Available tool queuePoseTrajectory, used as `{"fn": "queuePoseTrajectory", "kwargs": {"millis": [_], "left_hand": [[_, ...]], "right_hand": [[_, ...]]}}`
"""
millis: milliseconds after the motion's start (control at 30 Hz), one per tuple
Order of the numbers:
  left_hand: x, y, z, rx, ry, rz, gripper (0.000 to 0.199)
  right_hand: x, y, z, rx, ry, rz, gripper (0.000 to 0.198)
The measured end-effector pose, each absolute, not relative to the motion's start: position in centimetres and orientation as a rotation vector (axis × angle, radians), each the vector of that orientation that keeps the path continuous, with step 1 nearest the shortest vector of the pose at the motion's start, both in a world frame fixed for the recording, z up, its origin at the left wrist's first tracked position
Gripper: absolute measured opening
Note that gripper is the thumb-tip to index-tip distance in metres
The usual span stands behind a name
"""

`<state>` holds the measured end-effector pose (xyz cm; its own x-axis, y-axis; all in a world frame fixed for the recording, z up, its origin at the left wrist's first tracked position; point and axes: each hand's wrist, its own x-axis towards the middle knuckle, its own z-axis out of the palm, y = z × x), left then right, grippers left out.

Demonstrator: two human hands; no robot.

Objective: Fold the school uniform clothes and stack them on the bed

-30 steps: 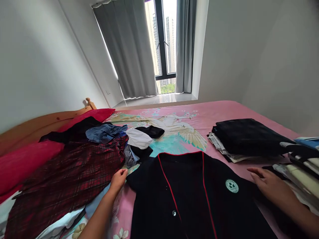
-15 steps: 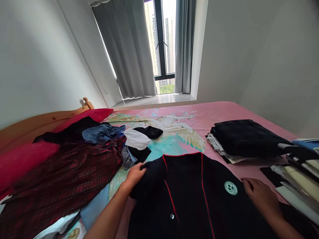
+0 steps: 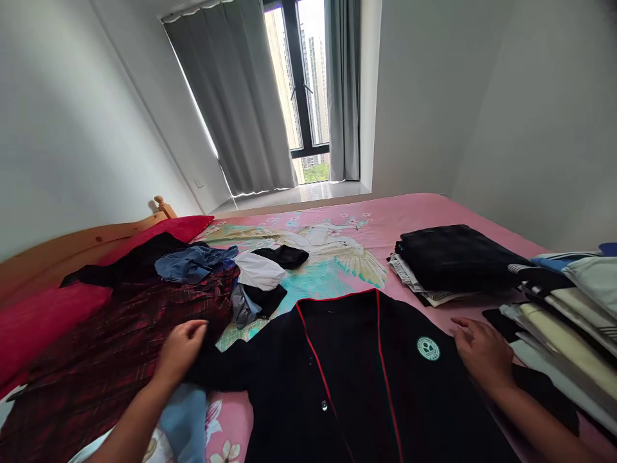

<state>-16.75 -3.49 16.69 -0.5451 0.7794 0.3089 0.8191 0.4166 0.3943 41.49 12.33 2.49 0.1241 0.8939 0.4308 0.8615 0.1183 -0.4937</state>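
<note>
A black shirt [image 3: 357,366] with red piping, a button and a round green-and-white badge lies spread on the bed, its collar facing away from me. My left hand [image 3: 183,350] is closed at the end of the left-side sleeve, which stretches out beside the dark red plaid garment [image 3: 130,341]. Over on the badge side, my right hand [image 3: 484,354] rests at the shirt's shoulder edge, fingers loosely stretched. The other sleeve [image 3: 544,392] runs out to the right, partly behind my right wrist.
Loose clothes, including a blue denim piece [image 3: 193,263] and a white piece [image 3: 260,270], lie at the left. Folded stacks stand at the right: black clothes [image 3: 448,257] and pale ones [image 3: 559,328]. A red pillow [image 3: 62,308] lies by the wooden headboard [image 3: 81,241].
My left hand has moved left, drawing the shirt's sleeve out straight. My right hand stays by the badge-side shoulder. The camera view has shifted slightly.
</note>
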Motion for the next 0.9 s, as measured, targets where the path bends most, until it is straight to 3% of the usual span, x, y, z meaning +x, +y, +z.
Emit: {"fn": "queuePoseTrajectory", "kwargs": {"millis": [100, 233, 433, 533, 633, 733, 900], "left_hand": [[-13.1, 0.3, 14.3, -1.86, -2.598, -0.708, 0.022], [-10.0, 5.0, 11.1, -1.957, -2.669, -0.644, 0.023], [-8.7, 8.1, 7.1, -1.877, -2.816, -0.55, 0.024], [-8.4, 8.4, 6.5, -1.887, -2.824, -0.549, 0.021], [-8.8, 8.9, 7.0, -1.827, -2.81, -0.611, 0.019], [-9.5, 9.6, 7.9, -1.652, -2.811, -0.705, 0.027], [-7.7, 10.5, 8.6, -1.51, -2.779, -0.775, 0.027]], "right_hand": [[40.2, 14.4, 4.8, -1.601, -1.744, 0.276, 0.035], [39.4, 18.1, 5.5, -1.81, -1.771, 0.75, 0.029], [37.3, 19.1, 3.5, -1.69, -1.859, 1.001, 0.034], [35.5, 17.9, 4.7, -1.505, -2.016, 1.087, 0.027], [36.1, 17.6, 6.8, -1.514, -2.115, 0.769, 0.025], [38.8, 18.8, 8.1, -1.839, -1.927, 0.315, 0.032], [40.1, 19.4, 7.9, -1.923, -2.049, -0.059, 0.024]]}}
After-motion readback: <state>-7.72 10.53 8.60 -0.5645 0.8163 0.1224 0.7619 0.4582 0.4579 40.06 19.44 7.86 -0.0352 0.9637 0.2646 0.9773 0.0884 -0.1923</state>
